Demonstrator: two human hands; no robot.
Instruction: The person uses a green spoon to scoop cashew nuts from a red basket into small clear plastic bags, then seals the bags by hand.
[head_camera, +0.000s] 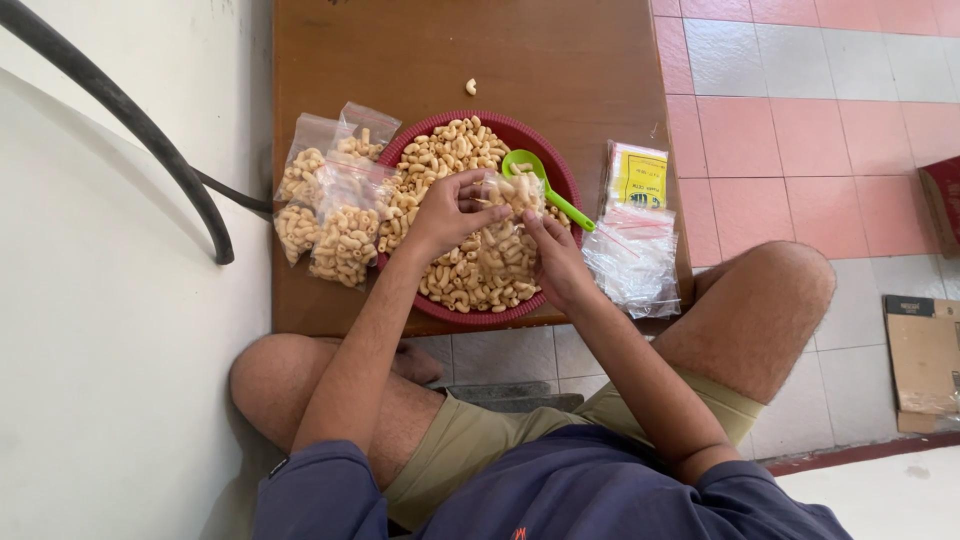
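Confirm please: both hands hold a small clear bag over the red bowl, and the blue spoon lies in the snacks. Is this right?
Not quite: the spoon is green, not blue, as the head view shows. Both hands, left and right, do hold the small clear bag over the red bowl.

Filled clear bags left; perhaps empty ones right.

A single head-worn camera looks steeply down, close over the wooden table, from its near edge.

The brown wooden worktop looks smooth and matt. The round red plastic basket is ribbed, the green plastic scoop glossy, the clear plastic bags shiny and crinkled.
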